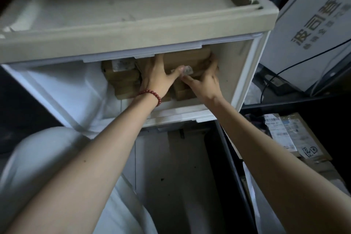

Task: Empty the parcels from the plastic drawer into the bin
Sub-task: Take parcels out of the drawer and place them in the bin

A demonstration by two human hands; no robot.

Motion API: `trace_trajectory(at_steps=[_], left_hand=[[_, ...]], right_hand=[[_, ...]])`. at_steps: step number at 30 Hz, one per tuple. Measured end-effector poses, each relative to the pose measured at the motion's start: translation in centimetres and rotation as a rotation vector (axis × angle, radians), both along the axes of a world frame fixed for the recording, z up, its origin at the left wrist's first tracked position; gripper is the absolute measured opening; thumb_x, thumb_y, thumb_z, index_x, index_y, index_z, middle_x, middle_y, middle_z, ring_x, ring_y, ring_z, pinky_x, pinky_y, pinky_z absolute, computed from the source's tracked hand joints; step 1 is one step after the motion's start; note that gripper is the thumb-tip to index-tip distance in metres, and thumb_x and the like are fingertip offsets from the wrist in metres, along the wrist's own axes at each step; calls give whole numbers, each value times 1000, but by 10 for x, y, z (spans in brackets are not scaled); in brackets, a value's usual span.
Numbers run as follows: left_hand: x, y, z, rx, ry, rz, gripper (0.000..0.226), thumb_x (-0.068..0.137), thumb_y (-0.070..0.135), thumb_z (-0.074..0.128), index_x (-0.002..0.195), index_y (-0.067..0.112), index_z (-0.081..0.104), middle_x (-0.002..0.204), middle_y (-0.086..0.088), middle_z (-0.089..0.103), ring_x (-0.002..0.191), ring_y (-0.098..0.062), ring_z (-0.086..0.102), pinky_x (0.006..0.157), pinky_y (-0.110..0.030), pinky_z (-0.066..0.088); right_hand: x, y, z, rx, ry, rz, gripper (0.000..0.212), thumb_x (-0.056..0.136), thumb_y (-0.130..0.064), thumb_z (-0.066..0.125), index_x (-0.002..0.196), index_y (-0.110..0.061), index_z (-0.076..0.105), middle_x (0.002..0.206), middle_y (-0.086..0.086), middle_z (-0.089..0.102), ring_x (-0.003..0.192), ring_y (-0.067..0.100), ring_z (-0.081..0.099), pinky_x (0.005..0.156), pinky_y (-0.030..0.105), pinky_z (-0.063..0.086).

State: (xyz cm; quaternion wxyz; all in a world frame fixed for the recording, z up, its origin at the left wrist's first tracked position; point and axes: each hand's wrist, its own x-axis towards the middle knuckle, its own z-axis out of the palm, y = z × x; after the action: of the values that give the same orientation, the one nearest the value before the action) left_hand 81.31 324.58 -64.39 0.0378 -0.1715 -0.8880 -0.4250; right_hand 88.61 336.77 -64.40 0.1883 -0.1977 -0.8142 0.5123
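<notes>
A white plastic drawer is pulled out from a beige cabinet. Several brown cardboard parcels are stacked at its back. My left hand, with a red bead bracelet on the wrist, grips the left side of a larger brown parcel on top. My right hand holds the right side of the same parcel, fingers wrapped round its far edge. A small white label shows between my thumbs. The left half of the drawer is bare. No bin is clearly identifiable.
A white box with grey printed characters stands to the right, a black cable trailing before it. Labelled cardboard parcels lie lower right. A white rounded shape sits at lower left. The surroundings are dark.
</notes>
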Motion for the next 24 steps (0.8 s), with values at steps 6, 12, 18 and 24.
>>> trace_trajectory(at_steps=[6, 12, 18, 24], left_hand=[[40, -18, 13, 74, 101, -84, 57, 79, 46, 69, 129, 34, 44, 135, -4, 46, 122, -23, 45, 95, -32, 38], [74, -32, 21, 68, 86, -91, 52, 78, 43, 71, 122, 41, 43, 115, 4, 47, 93, -11, 43, 77, -26, 34], [98, -42, 29, 17, 116, -99, 52, 81, 39, 71, 126, 31, 45, 131, -3, 48, 118, -25, 48, 81, -29, 40], [119, -57, 18, 54, 99, -94, 48, 81, 42, 70, 123, 35, 46, 125, 1, 44, 111, -20, 53, 77, -23, 38]], right_hand=[[44, -15, 11, -13, -13, 27, 97, 82, -27, 76, 150, -7, 11, 147, 15, 29, 136, 24, 34, 114, 33, 28], [78, -25, 14, -28, -1, 46, 90, 83, -24, 74, 148, -11, 15, 142, 12, 36, 133, 24, 40, 113, 40, 33], [103, -26, 17, 29, 6, 36, 75, 83, -23, 73, 141, -12, 27, 132, 5, 44, 127, 23, 46, 109, 38, 37], [122, -34, 9, 63, -12, 26, 65, 87, -32, 68, 138, -18, 32, 121, -5, 45, 123, 15, 44, 95, 21, 34]])
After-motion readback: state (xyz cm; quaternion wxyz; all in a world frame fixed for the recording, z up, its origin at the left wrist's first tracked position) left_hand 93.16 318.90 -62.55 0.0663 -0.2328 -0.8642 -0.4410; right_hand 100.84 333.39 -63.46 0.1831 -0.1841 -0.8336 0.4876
